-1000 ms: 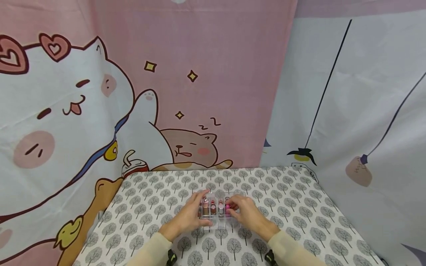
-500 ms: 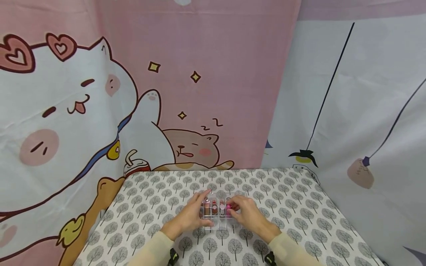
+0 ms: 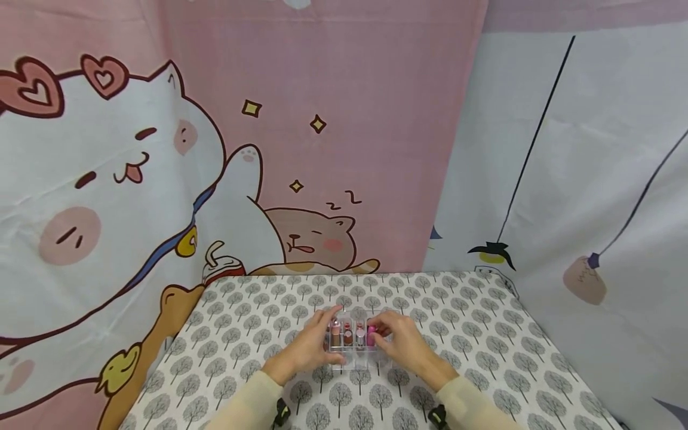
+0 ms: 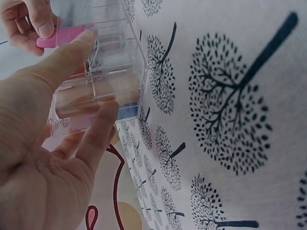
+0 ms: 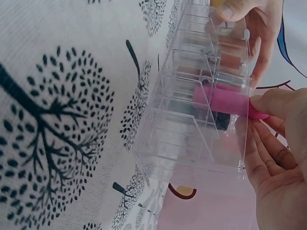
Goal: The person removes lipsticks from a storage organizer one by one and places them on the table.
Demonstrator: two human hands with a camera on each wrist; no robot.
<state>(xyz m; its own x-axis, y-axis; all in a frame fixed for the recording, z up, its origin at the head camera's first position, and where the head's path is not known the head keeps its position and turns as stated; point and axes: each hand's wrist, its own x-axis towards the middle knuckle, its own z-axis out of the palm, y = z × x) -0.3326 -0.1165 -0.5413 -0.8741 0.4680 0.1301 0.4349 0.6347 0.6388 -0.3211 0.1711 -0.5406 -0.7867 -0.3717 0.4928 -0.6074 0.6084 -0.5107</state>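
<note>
A clear plastic lipstick organizer with several compartments stands on the patterned cloth in front of me. My left hand holds its left end, thumb on the near side and fingers on the far side. A bright pink lipstick tube stands upright in one compartment, its lower part inside the clear walls. The thumb and fingers of my right hand pinch its rounded top. Left of it, several other lipstick tubes stand in their own compartments, in brown, red and silvery tones.
White cloth with grey trees covers the table around the organizer. Behind it hangs a pink curtain with cartoon animals, and a pale curtain runs along the right side.
The head view has shifted slightly. More of the pink lipstick tube shows beside the right fingers than before. The left hand keeps its hold on the organizer.
</note>
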